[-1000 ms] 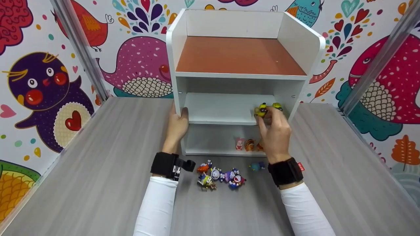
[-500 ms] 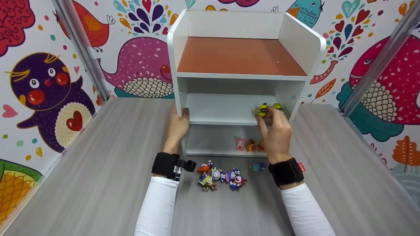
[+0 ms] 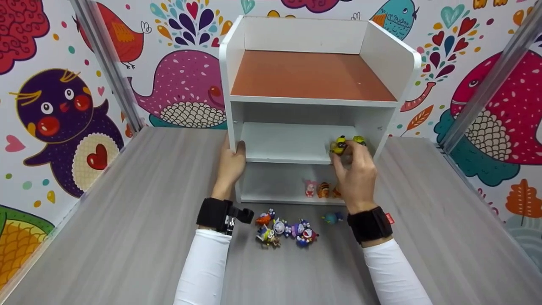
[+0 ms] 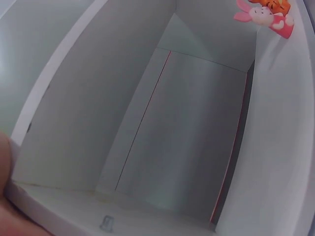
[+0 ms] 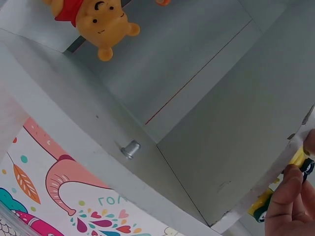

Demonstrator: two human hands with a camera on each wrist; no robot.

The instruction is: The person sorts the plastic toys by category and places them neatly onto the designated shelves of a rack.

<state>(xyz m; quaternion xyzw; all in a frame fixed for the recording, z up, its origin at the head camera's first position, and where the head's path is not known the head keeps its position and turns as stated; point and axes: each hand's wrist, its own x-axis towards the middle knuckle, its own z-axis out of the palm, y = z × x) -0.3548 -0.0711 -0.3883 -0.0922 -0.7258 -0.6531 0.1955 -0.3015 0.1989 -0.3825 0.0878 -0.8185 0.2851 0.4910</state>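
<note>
My left hand grips the left side panel of a small white shelf unit, thumb in front and fingers behind it. At the right end of the middle shelf, my right hand pinches a yellow toy figurine with dark goggles, close to the shelf's front edge. Another yellow figurine stands just beyond the fingers, partly hidden by them. On the bottom shelf are a pink piglet figurine, a striped tiger figurine and a bear figurine, which my right hand mostly covers in the head view.
Several colourful figurines lie in a cluster on the grey table before the unit. A blue-green figurine lies apart, near my right wrist. The unit's top has a brown board between raised sides. Printed walls stand behind and beside the table.
The head view has shifted slightly, so the unit appears a little lower. Both hands keep their places, the left on the panel and the right on the yellow figurine.
</note>
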